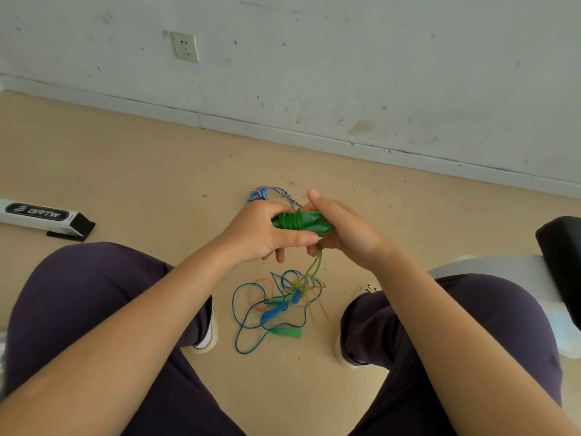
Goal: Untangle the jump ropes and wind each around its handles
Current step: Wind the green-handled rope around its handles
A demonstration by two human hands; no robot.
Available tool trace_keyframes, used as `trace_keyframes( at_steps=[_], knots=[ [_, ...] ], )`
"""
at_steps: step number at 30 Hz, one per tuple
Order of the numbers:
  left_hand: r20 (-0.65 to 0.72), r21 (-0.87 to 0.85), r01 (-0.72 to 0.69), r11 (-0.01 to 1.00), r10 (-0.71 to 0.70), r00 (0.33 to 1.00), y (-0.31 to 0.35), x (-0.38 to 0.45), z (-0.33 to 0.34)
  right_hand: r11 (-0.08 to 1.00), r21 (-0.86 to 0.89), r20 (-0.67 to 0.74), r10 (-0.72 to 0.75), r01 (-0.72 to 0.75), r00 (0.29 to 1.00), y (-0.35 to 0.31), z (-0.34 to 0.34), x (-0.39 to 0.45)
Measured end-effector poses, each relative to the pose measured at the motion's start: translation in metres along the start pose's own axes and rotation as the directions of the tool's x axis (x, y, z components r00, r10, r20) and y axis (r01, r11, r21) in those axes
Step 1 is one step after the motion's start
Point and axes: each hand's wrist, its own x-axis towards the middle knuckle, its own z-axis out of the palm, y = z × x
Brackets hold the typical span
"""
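Two dark green handles [309, 222] lie side by side between my hands, with green rope coiled around their left part. My left hand [262, 232] grips the wound end. My right hand [341, 229] holds the other end, and a loose length of green rope [316, 265] hangs below it to the floor. On the floor between my feet lies a tangle of thin blue rope [242, 309] with blue handles [275, 311], light green handles [287, 333] and yellowish rope. A blue-and-white braided rope [276, 191] lies on the floor beyond my hands.
I sit with my knees apart above a beige floor [157, 171], facing a grey wall with a socket [185, 47]. A white and black box [44, 218] lies at the left. A black and white seat [559, 256] stands at the right.
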Motion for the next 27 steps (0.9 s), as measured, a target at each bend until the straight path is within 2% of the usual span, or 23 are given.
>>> trace_keyframes(
  at_steps=[5,10,16,19,22,24,27],
  knots=[
    [-0.123,-0.169,-0.007,0.986,-0.014,0.992,-0.003,0.002,-0.004,1.0,-0.013,0.039,-0.003,0.003,0.999,0.002,0.001,0.001],
    [-0.119,-0.372,-0.04,0.927,-0.005,0.993,-0.004,0.003,-0.004,0.999,-0.005,0.048,0.044,-0.044,0.998,0.004,0.0,0.003],
    [-0.163,-0.593,0.026,0.804,-0.151,0.975,-0.009,0.014,-0.02,0.99,-0.11,0.071,0.095,-0.087,0.993,0.01,0.001,0.003],
    [-0.159,-0.62,0.01,0.785,-0.139,0.978,-0.011,0.016,-0.025,0.986,-0.147,0.024,0.089,-0.085,0.996,0.007,0.001,0.001],
    [-0.181,-0.62,-0.008,0.785,-0.133,0.974,-0.013,0.016,-0.024,0.992,-0.108,-0.041,0.064,-0.068,0.997,0.006,0.002,0.002],
    [-0.248,-0.615,-0.034,0.788,-0.152,0.957,-0.013,0.017,-0.024,0.992,-0.113,-0.082,0.054,-0.063,0.995,0.005,0.001,0.002],
    [-0.407,-0.613,-0.085,0.786,-0.222,0.886,-0.016,0.021,-0.027,0.962,-0.252,-0.124,0.073,-0.102,0.99,0.005,-0.003,0.001]
  ],
)
